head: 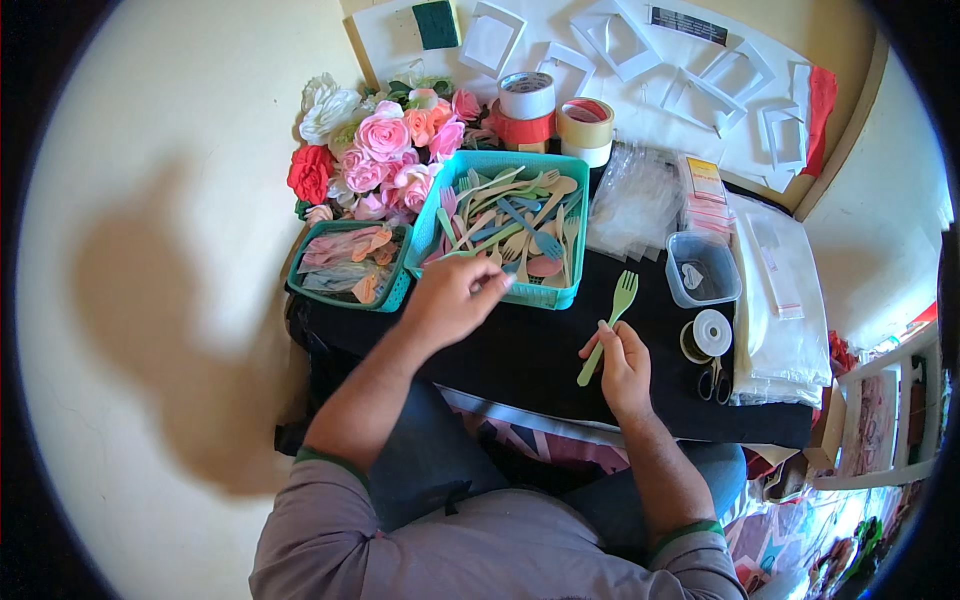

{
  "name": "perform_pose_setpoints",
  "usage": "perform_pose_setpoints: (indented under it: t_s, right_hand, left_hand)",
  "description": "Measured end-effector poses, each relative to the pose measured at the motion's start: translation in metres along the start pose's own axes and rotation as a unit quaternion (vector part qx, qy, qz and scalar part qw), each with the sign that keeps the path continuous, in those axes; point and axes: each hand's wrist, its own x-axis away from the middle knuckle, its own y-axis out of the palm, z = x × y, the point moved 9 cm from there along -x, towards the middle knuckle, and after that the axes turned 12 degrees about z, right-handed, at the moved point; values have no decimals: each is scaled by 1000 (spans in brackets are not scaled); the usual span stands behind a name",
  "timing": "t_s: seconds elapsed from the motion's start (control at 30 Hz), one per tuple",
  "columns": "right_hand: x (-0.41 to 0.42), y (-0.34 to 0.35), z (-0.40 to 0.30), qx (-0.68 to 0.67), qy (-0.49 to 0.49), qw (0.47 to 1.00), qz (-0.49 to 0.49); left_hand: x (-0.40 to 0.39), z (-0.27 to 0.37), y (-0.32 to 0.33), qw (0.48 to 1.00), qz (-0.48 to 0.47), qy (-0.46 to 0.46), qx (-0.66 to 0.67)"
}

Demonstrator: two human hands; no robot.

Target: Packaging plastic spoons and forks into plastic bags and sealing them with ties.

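Note:
My right hand [624, 367] grips a light green plastic fork [622, 296] by its handle, tines pointing up and away from me, above the black cloth [495, 352]. At the near edge of a turquoise plastic basket [544, 298], my left hand [457, 292] is bent with thumb and fingers close together. Whether it pinches a utensil is hidden by the fingers. Inside the basket lies a jumble of forks and spoons in cream, green, blue and pink. Among them a blue fork [536, 236] rests on top.
Left of the basket is a smaller turquoise basket [394, 300] with bagged items; artificial flowers [382, 135] stand behind. Tape rolls [526, 97] are stacked at the back. Rightward are clear bags [637, 195], a plastic tub [703, 281], a spool [711, 334], scissors [714, 382] and plastic sleeves [780, 322].

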Motion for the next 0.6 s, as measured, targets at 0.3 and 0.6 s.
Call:
perform_pose_setpoints:
  t_s: [0.3, 0.6]
  right_hand:
    - [1, 5, -4, 49, -44, 998, -23]
    - [3, 7, -10, 67, -58, 995, -37]
  left_hand:
    - [-53, -119, 36, 941, -256, -141, -170]
    - [-85, -119, 15, 982, -111, -32, -146]
